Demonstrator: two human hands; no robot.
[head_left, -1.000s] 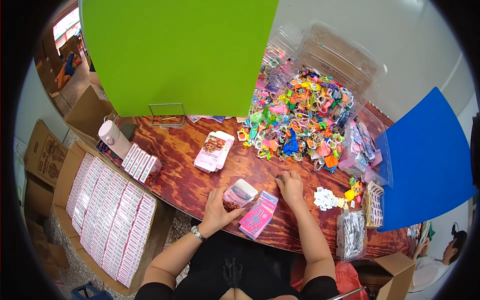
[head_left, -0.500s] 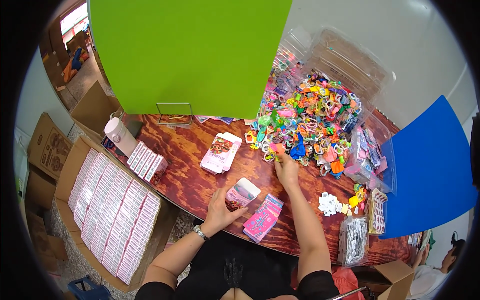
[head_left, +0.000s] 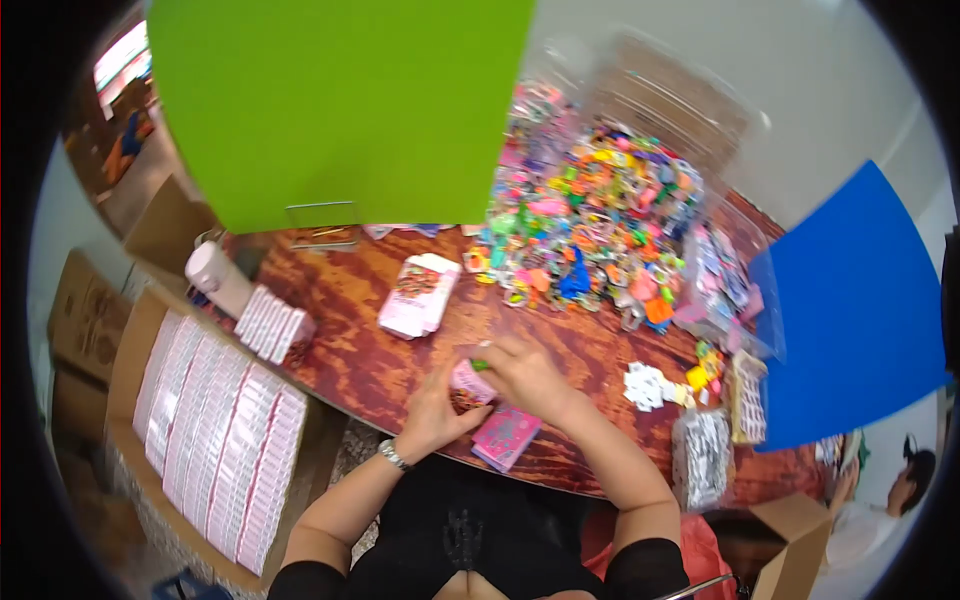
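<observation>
- Far left: a big cardboard carton (head_left: 118, 400) next to the table, with rows of small pink-and-white boxes (head_left: 215, 440) packed inside.
- On the table's left edge there's a pale pink bottle (head_left: 217, 278), with a short row of pink boxes (head_left: 270, 325) right beside it.
- Behind those, a little wire stand (head_left: 322, 208) sits in front of a tall green board (head_left: 340, 110).
- Next along, some flat-looking pink cartons (head_left: 420, 293) lie in a pile, well apart from the row.
- Left hand (head_left: 430, 412), watch on the wrist: clamped around a pink box (head_left: 470, 384), thumb across the front. The box is near the table's front edge, tilted a bit.
- Right hand (head_left: 525, 378): right over the top of that box, with a small green piece (head_left: 480, 364) at its fingertips. It's pretty blurry, so I can't tell if they're pinching it.
- Just below the right hand: pink cards (head_left: 507, 437) lying on the table.
- Further back, a huge heap of colourful trinkets (head_left: 590, 230).
- Over to the right: white slips (head_left: 647, 387), a clear tub of silvery packets (head_left: 702, 458), yellow bits (head_left: 700, 376) and a clear bin of pinkish packets (head_left: 722, 280).
- Far right: a blue board (head_left: 845, 310), plus another person (head_left: 860, 530) lower down.
</observation>
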